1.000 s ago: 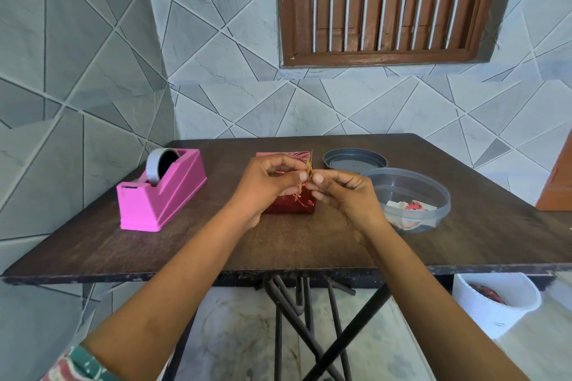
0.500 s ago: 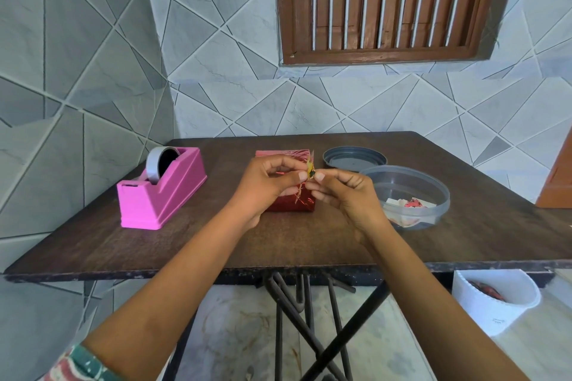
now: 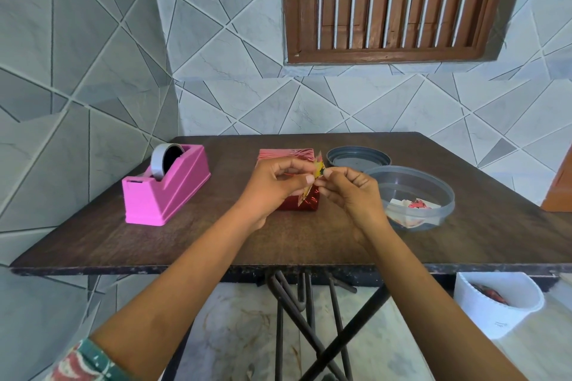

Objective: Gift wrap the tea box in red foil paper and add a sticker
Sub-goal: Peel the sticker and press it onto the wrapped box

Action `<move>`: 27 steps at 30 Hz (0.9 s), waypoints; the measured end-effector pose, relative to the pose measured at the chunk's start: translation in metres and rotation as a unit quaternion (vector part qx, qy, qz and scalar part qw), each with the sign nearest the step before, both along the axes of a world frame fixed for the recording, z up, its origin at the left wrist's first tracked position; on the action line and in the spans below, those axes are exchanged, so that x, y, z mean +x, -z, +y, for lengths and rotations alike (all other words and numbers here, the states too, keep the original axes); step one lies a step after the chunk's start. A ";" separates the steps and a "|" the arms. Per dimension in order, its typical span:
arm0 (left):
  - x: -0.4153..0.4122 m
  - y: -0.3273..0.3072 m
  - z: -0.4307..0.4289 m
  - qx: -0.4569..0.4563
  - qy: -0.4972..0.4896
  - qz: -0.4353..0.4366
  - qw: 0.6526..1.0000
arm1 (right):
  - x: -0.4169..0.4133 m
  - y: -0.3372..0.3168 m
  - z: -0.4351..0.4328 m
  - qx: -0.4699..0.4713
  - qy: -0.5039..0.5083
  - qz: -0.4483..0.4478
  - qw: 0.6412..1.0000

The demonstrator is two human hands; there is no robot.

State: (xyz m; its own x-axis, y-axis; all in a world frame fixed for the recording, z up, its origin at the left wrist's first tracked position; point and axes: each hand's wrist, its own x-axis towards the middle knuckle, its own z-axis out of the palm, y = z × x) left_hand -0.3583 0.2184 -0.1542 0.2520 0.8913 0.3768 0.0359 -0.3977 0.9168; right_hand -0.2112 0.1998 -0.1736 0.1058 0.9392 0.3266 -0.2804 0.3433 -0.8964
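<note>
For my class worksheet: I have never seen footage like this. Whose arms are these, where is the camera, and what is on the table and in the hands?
There is no machine: the camera sits on a person's head, looking down at their own arms. The left hand and right hand together pinch a small yellowish sticker in front of a box wrapped in red foil paper, which lies on the dark wooden table. Left of it stands a pink tape dispenser; right of it sit a round grey lid and a clear plastic tub holding paper scraps.
</note>
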 end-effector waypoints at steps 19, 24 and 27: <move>-0.003 0.004 0.005 -0.150 -0.016 -0.097 0.984 | 0.000 0.003 0.004 -0.054 -0.050 0.102 0.992; 0.002 0.005 0.005 -0.129 -0.063 -0.120 0.982 | -0.006 0.006 0.000 -0.031 -0.070 0.072 0.994; 0.002 0.005 0.003 -0.092 -0.083 -0.105 0.987 | -0.007 0.004 -0.002 -0.040 -0.068 0.099 0.992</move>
